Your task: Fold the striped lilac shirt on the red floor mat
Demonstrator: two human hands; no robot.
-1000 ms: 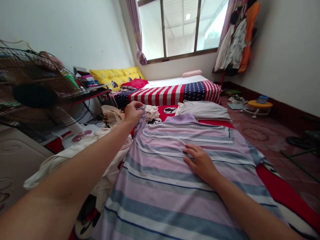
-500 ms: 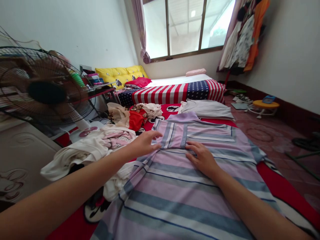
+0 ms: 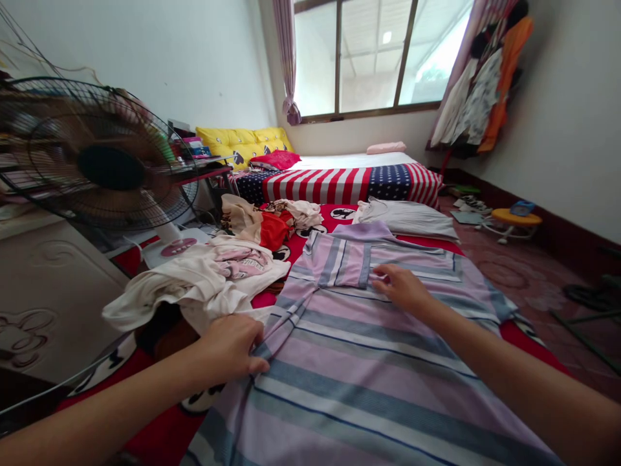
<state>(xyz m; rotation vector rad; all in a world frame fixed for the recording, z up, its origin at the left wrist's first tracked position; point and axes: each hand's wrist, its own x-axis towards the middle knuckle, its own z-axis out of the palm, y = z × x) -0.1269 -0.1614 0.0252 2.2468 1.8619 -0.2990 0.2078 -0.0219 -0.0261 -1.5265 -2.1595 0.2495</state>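
The shirt (image 3: pixel 349 369) lies long-ways ahead. The left hand (image 3: pixel 230 346) is nearest its left edge, grip spread; the right hand (image 3: pixel 403 288), grip a bit spread, is by its folded sleeve (image 3: pixel 342 262).

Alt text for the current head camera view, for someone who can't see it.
A striped shirt lies on a red blanket, one sleeve folded inward, the left hand at the shirt's edge and right hand beside that sleeve. Rumpled clothes and an electric fan are to the left.
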